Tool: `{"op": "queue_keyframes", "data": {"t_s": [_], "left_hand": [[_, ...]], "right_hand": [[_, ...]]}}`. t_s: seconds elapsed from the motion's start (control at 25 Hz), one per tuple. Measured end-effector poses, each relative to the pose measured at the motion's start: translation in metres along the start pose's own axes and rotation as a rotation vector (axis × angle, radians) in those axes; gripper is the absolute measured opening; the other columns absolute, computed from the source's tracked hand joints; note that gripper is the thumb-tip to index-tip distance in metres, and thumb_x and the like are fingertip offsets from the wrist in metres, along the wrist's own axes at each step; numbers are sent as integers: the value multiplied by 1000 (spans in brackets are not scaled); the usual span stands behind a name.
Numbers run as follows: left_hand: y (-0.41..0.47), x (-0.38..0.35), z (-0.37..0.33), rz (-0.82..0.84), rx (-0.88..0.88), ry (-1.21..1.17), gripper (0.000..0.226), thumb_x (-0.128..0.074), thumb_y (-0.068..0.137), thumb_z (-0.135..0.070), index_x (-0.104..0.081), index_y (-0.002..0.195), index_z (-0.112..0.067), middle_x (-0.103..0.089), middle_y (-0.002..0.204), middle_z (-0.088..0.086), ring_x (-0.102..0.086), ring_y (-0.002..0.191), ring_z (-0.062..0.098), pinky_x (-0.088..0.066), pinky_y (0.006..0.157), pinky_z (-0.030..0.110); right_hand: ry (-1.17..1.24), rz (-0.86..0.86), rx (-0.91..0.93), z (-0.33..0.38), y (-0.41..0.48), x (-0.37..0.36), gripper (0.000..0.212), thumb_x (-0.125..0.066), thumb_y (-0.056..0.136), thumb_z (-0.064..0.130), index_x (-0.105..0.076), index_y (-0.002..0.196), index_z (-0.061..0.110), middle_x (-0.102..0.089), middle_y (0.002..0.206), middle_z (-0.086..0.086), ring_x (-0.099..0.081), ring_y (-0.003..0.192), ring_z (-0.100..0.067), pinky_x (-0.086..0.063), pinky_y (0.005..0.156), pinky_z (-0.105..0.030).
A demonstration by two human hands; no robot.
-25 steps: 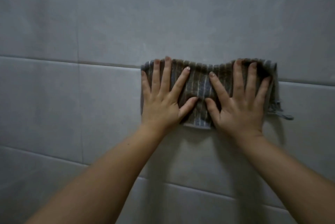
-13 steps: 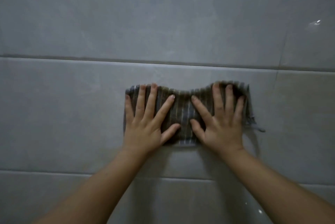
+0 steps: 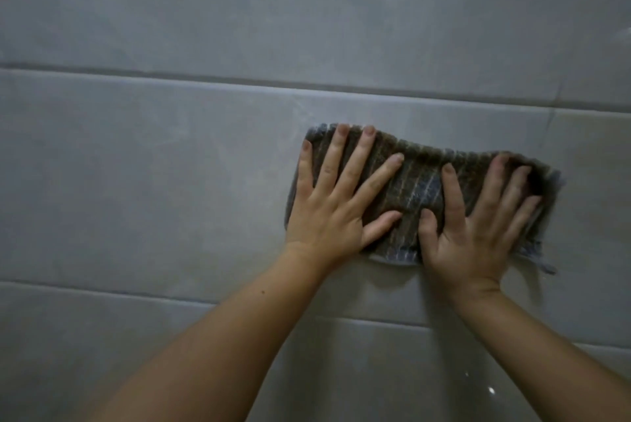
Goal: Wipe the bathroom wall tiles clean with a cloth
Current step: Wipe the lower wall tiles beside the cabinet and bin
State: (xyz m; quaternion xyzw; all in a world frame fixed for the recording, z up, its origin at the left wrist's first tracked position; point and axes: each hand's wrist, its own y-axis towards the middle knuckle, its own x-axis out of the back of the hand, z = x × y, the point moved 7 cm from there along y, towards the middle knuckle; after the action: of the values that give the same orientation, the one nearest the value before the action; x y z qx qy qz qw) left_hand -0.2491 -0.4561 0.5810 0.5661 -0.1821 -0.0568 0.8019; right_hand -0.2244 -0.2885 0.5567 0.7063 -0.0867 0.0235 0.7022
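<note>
The striped cloth [image 3: 421, 182] is pressed flat against the wall tiles [image 3: 153, 182], on the middle row, right of centre. Its long axis is laid sideways, dipping slightly to the right. The left hand [image 3: 333, 213] is spread over its left end and the right hand [image 3: 474, 237] over its right end, fingers straight and pointing up. Neither hand is nearer. No brand, label or writing can be read.

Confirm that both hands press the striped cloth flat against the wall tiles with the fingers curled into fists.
One detail is wrong: the fingers are not curled into fists. The head view shows the left hand and the right hand with fingers straight and spread, pressing the striped cloth flat against the wall tiles.
</note>
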Motion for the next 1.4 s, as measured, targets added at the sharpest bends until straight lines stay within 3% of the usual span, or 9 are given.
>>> {"op": "queue_keyframes", "data": {"t_s": [0.44,0.68,0.96,1.16,1.4], "left_hand": [[-117,-3,104,-22,12,29,69,-50,87,-67,-41,145,-31,-28,156,10,-23,146,34,-18,115,64],[-173,-2,181,-3,44,82,73,-46,86,-69,-34,148,-30,-28,155,13,-16,148,33,-15,115,64],[-220,2,255,22,48,114,76,-40,91,-66,-15,154,-32,1,164,6,-4,150,35,-10,116,64],[-224,1,248,33,150,72,74,-37,92,-63,-13,155,-30,6,164,8,-1,148,40,-7,113,70],[-195,-9,179,13,158,44,73,-35,92,-64,-13,154,-32,6,164,8,2,149,38,-5,113,69]], "right_hand": [[34,25,176,134,-68,-28,64,-40,94,45,-22,151,24,-15,153,-24,-11,141,-47,-10,111,-67],[61,25,251,227,-95,-42,64,-41,94,46,-21,152,26,-15,154,-21,-12,142,-44,-6,113,-64],[154,60,279,318,-110,-52,58,-40,95,46,-27,149,29,-14,155,-16,-2,147,-37,-3,114,-62],[193,69,390,311,-112,-46,52,-42,96,46,-35,146,32,-23,155,-9,-15,144,-32,-10,115,-55],[147,42,386,231,-101,-34,51,-46,95,49,-39,144,36,-28,154,-3,-19,144,-28,-14,115,-52]]}}
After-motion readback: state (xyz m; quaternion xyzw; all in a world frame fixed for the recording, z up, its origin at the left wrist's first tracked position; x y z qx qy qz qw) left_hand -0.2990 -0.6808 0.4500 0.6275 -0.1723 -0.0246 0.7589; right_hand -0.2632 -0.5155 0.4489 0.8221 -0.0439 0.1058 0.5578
